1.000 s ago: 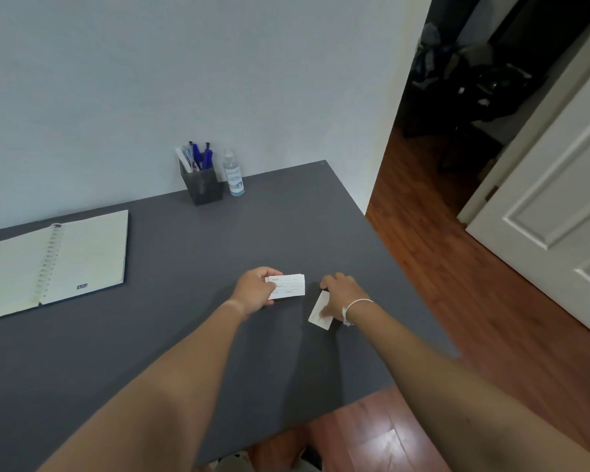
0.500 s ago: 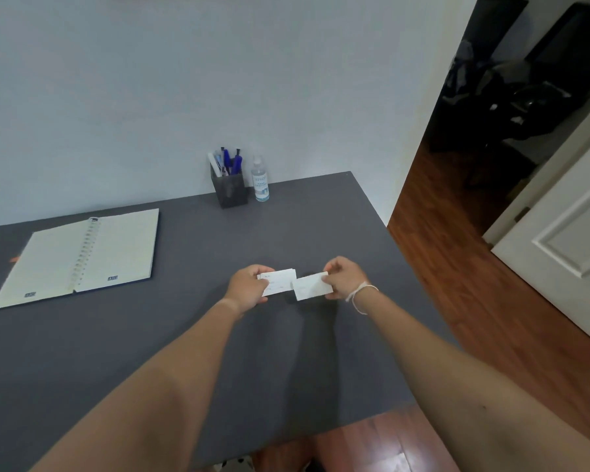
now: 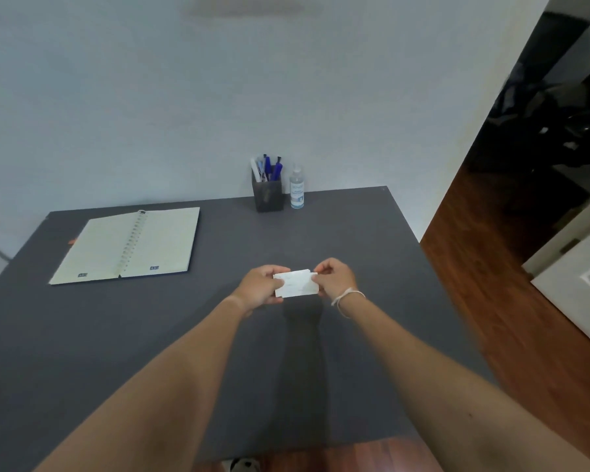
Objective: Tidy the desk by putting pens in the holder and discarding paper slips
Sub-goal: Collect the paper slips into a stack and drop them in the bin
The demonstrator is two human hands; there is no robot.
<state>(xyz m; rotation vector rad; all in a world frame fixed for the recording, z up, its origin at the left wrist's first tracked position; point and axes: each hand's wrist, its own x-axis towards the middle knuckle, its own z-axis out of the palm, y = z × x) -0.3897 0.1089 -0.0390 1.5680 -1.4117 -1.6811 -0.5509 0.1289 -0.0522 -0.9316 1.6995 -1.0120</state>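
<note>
White paper slips [image 3: 295, 284] are stacked together and held above the middle of the grey desk [image 3: 355, 240]. My left hand [image 3: 258, 289] pinches their left edge and my right hand [image 3: 336, 279] pinches the right edge. A dark mesh pen holder [image 3: 268, 195] stands at the back of the desk against the wall, with several blue and white pens [image 3: 269, 166] sticking out of it.
An open spiral notebook [image 3: 130, 245] lies at the back left of the desk. A small clear spray bottle [image 3: 296, 189] stands right of the holder. Wooden floor [image 3: 511, 301] and a white door [image 3: 579, 287] are to the right; a dark doorway lies beyond.
My right hand lifted a slip off the desk and brought it left onto the slip in my left hand. The two slips now overlap, held by both hands.
</note>
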